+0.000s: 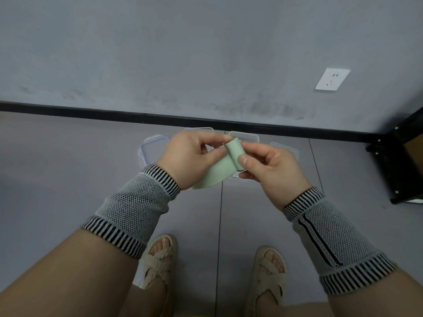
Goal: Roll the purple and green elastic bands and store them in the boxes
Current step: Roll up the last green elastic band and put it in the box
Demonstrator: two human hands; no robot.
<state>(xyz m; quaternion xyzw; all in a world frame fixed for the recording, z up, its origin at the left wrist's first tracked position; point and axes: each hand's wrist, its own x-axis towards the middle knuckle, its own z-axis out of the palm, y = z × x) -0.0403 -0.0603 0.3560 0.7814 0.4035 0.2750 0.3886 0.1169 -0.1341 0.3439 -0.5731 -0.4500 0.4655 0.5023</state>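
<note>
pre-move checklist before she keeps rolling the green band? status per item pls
1. Left hand has a grip on the green band: ok.
2. Right hand pinches the rolled end: ok.
3. Roll started at the top end: ok.
4. Loose tail hangs free, off the floor: ok.
5. Clear boxes on the floor below the hands: ok; open or lidded: cannot tell.
6. Purple band located: cannot tell, not in view.

Just one camera here, worn on the head, wide-angle, looking steeply down past the forearms at the grey floor (68, 170) and up to the wall (183, 53) ahead. Hands sit close, mid-frame; sandalled feet (160, 259) show at the bottom.
</note>
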